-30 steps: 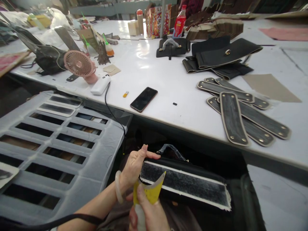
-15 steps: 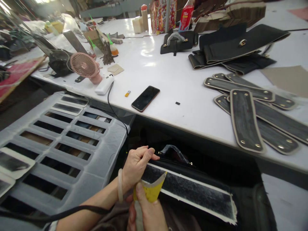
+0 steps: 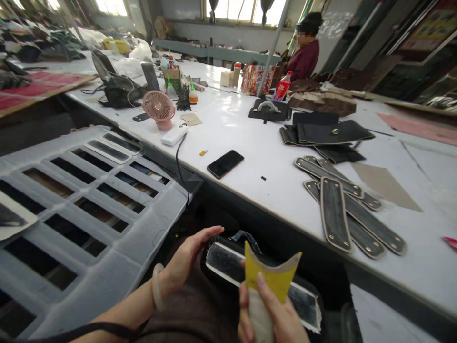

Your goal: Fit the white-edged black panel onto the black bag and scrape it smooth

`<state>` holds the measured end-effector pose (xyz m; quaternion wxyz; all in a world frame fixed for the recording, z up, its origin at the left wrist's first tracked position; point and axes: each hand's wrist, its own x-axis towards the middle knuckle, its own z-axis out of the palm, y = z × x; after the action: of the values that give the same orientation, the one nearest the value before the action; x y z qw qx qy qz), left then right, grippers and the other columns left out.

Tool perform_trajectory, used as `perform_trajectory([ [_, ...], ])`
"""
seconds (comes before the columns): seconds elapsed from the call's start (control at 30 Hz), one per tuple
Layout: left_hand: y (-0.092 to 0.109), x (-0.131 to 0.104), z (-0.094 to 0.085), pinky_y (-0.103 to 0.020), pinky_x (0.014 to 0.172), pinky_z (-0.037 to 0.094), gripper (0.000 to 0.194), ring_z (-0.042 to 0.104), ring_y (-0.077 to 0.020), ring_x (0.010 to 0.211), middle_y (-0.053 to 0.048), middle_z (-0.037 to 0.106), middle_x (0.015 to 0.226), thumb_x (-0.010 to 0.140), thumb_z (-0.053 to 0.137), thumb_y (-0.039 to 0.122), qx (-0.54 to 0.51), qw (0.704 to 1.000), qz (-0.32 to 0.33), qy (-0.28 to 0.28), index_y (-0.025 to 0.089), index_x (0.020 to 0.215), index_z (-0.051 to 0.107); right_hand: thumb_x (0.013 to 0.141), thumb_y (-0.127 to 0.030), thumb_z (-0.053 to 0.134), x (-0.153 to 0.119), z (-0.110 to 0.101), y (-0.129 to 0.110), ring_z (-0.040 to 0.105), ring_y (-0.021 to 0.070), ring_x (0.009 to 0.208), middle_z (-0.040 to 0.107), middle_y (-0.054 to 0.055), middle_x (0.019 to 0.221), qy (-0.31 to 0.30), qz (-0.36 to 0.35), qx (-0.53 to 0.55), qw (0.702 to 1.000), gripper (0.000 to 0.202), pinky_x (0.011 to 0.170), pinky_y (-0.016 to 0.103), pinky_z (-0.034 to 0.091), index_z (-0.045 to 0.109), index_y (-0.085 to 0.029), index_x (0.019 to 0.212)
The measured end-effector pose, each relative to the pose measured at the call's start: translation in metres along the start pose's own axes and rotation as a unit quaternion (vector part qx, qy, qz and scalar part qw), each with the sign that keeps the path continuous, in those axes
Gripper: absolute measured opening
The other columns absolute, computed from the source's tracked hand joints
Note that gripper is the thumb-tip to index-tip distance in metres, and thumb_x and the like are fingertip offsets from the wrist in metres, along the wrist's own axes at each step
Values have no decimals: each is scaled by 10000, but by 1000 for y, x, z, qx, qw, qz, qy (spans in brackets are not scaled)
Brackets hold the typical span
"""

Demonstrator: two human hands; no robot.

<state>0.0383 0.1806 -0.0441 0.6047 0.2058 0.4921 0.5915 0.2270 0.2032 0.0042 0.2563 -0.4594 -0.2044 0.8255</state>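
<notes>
My right hand (image 3: 276,312) grips a yellow scraper (image 3: 282,282) by its pale wrapped handle, thumb on the blade. The concave edge of the blade points up and away from me. Below and behind it, a black bag (image 3: 211,272) lies across my lap, its white-bordered dark panel (image 3: 226,259) facing up. The scraper and right hand hide the panel's middle. My left hand (image 3: 187,257) rests at the bag's left end, fingers stretched out together and holding nothing. Beyond the panel shows a plastic-wrapped bag handle (image 3: 246,238).
On the white table (image 3: 228,128) lie a phone (image 3: 226,163), a pink fan (image 3: 158,108), stacked dark straps (image 3: 335,214) and black bag pieces (image 3: 332,131). A grey slotted plastic surface (image 3: 117,267) is at my left. Another person (image 3: 303,55) stands across the table.
The view has tilted up, bringing the person into sight. My right hand has moved right with the scraper, away from my left hand. My left fingers have straightened.
</notes>
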Motion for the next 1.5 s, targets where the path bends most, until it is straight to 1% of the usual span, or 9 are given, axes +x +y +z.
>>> perform_trajectory([
  [0.17, -4, -20, -9, -389, 1166, 195, 439, 378, -224, 1342, -7, 463, 1437, 928, 444, 353, 178, 983, 32, -25, 255, 1352, 493, 778, -592, 615, 41, -26, -97, 387, 82, 413, 484, -30, 538, 49, -113, -214, 969, 480, 393, 197, 325, 549, -154, 963],
  [0.3, -11, -22, -7, -362, 1161, 215, 465, 368, -208, 1345, -22, 440, 1452, 946, 396, 380, 243, 967, 79, -9, 242, 1387, 441, 875, -489, 430, 103, -44, -148, 496, 155, 537, 522, 20, 693, 171, -231, -444, 849, 472, 466, 274, 427, 459, -124, 1174],
  [0.4, -17, -20, -3, -341, 1142, 255, 450, 414, -210, 1309, -40, 474, 1421, 954, 371, 386, 275, 955, 112, 11, 232, 1367, 458, 875, -369, 439, 142, -48, -170, 577, 272, 891, 563, 179, 1016, 222, -275, -518, 779, 501, 696, 386, 491, 424, -67, 1275],
  [0.47, -18, -20, -1, -338, 1135, 268, 434, 446, -216, 1280, -41, 504, 1390, 955, 364, 399, 287, 950, 121, 20, 239, 1342, 480, 863, -298, 467, 157, -47, -178, 437, 338, 1188, 456, 252, 1269, 241, -300, -568, 728, 521, 931, 455, 399, 421, -45, 1316],
  [0.67, -20, -15, -6, -302, 1104, 314, 448, 491, -221, 1243, -11, 540, 1352, 925, 401, 500, 289, 954, 76, 30, 272, 1297, 503, 839, -338, 583, 159, -45, -183, 208, 336, 1365, 445, 146, 1407, 222, -315, -654, 651, 523, 1111, 515, 56, 502, -154, 1322],
  [0.83, -18, 2, -11, -242, 897, 500, 533, 619, -227, 1081, 0, 672, 1170, 853, 474, 599, 227, 973, -34, 27, 268, 1264, 551, 908, -385, 483, 111, -65, -170, 457, 232, 1223, 592, 60, 1275, 166, -344, -598, 705, 374, 1074, 357, 255, 607, -214, 1217],
  [0.97, -11, 10, -10, -215, 835, 516, 526, 633, -233, 1037, 18, 705, 1104, 787, 573, 596, 219, 974, -59, 25, 258, 1186, 629, 882, -512, 499, 52, -101, -125, 624, 229, 953, 721, 72, 944, 132, -330, -487, 798, 413, 915, 342, 427, 699, -174, 1009],
  [1.13, -7, 16, -11, -204, 844, 489, 468, 616, -236, 1046, 49, 709, 1093, 730, 630, 588, 275, 961, -36, 17, 283, 1079, 695, 878, -543, 510, 13, -133, -63, 640, 253, 963, 714, 137, 989, 133, -265, -338, 893, 476, 867, 369, 459, 697, -136, 1041],
  [1.5, -8, 16, -12, -228, 740, 540, 543, 646, -256, 978, 26, 719, 1065, 690, 612, 648, 322, 945, -45, 43, 276, 1077, 696, 869, -519, 565, 14, -128, -23, 642, 231, 940, 683, 99, 1117, 144, -266, -212, 929, 413, 808, 318, 494, 702, -198, 1091],
])
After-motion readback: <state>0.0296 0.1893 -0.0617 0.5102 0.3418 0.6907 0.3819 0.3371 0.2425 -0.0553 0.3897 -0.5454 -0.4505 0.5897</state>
